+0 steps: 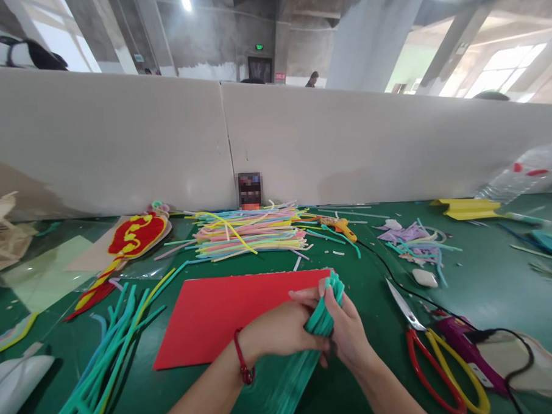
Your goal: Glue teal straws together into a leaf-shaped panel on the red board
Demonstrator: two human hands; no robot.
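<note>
My left hand (pixel 281 329) and my right hand (pixel 348 329) are both closed round a thick bundle of teal pipe cleaners (pixel 324 318), low in the middle of the view. The bundle's top ends poke out above my fingers at the edge of a red sheet (pixel 216 313) lying flat on the green table (pixel 379 275). Its lower ends fan out toward me between my forearms. A red cord sits on my left wrist.
Loose teal and yellow pipe cleaners (pixel 109 361) lie at the left. A pile of pastel pipe cleaners (pixel 245 233) sits at the back, beside an orange glue gun (pixel 343 227). Red-and-yellow-handled scissors (pixel 429 353) and a purple tool (pixel 469 351) lie at the right. A grey partition (pixel 163 145) backs the table.
</note>
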